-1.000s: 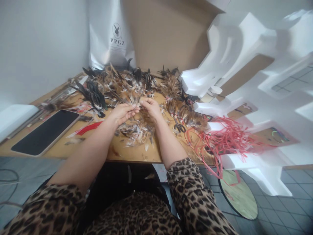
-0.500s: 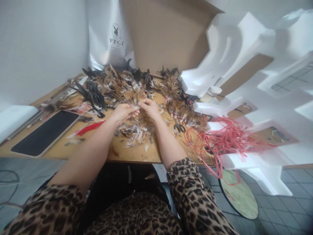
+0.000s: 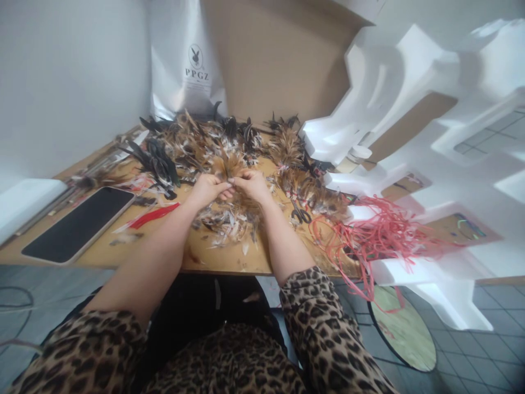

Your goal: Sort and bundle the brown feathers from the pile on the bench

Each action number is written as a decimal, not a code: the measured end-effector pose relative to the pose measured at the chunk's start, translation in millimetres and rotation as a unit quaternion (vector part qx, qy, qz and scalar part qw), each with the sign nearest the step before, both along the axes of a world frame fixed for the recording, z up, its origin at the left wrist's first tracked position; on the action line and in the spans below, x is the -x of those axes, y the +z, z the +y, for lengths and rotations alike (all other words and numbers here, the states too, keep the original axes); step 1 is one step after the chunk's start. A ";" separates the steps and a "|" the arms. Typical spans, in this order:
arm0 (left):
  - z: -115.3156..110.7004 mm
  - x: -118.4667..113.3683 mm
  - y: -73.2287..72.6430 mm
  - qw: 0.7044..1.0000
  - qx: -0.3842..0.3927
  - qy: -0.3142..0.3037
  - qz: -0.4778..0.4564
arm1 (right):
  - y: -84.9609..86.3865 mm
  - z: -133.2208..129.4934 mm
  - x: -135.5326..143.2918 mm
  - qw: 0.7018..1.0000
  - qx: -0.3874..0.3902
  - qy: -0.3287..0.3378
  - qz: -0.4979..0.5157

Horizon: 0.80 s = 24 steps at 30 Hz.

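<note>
My left hand (image 3: 210, 191) and my right hand (image 3: 251, 186) meet above the middle of the wooden table (image 3: 213, 260). Both are closed, fingertips pinched together at the base of a brown feather bunch (image 3: 226, 165) that fans out away from me. Which feathers each hand grips is partly hidden by the fingers. Beneath and in front of the hands lies a scatter of loose pale feathers (image 3: 233, 224). Behind them spreads a heap of brown and white feathers (image 3: 184, 134). A bundle of black feathers (image 3: 156, 161) rests to the left of my left hand.
A phone (image 3: 77, 224) and red strips (image 3: 155, 215) lie on the left. Right of my hands are brown feather bundles (image 3: 311, 191), black scissors (image 3: 301, 214) and tangled pink ribbon (image 3: 381, 230) hanging over the edge. White foam pieces (image 3: 328, 137) stand at right; a silver bag (image 3: 184, 65) is behind.
Both hands stay together at the feather bunch, with the fingertips slightly shifted. The right fingers now sit closer against the left thumb. The whole view has tilted a little.
</note>
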<state>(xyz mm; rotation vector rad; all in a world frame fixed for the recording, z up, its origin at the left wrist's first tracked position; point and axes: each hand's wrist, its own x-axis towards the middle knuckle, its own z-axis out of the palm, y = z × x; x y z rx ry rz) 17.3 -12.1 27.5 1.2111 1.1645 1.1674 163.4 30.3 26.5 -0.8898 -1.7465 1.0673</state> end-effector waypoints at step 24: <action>0.5 -0.2 -4.4 0.999 -0.045 -0.002 0.021 | -5.0 -3.1 11.5 0.997 0.050 0.002 0.053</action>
